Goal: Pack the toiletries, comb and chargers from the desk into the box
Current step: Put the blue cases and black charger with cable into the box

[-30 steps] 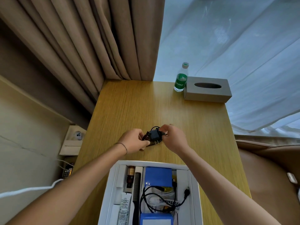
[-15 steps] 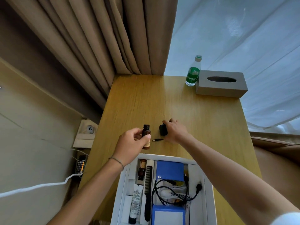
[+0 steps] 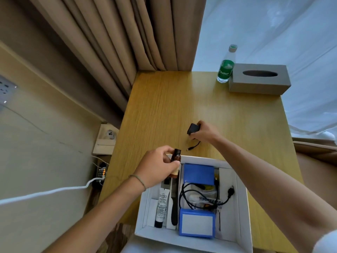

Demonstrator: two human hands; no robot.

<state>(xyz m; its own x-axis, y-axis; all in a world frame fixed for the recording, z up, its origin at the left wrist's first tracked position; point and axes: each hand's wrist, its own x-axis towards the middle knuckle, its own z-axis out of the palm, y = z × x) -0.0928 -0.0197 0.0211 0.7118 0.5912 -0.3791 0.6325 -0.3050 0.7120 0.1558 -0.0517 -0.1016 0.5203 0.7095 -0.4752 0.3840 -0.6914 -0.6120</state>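
Observation:
My left hand (image 3: 156,168) pinches a small amber bottle (image 3: 176,157) with a black cap, upright over the far left corner of the white box (image 3: 242,201). Farther back on the wooden desk (image 3: 164,110), my right hand (image 3: 204,132) grips a black charger block (image 3: 193,129); its thin cable and plug (image 3: 193,146) trail on the desk below. Inside the box lie a white tube (image 3: 161,205), a black comb (image 3: 174,203), two blue packs (image 3: 198,174) and coiled black cables (image 3: 202,198).
A green-labelled water bottle (image 3: 225,66) and a grey tissue box (image 3: 259,80) stand at the desk's far right corner. Beige curtains (image 3: 113,42) hang behind. Left of the desk are a wall socket (image 3: 107,136), a white cable (image 3: 45,192) and a small handset (image 3: 101,173).
My two hands have parted. The left one has carried the amber bottle toward me, over the box's corner. The right one has drawn the charger block back, with its cable stretched out.

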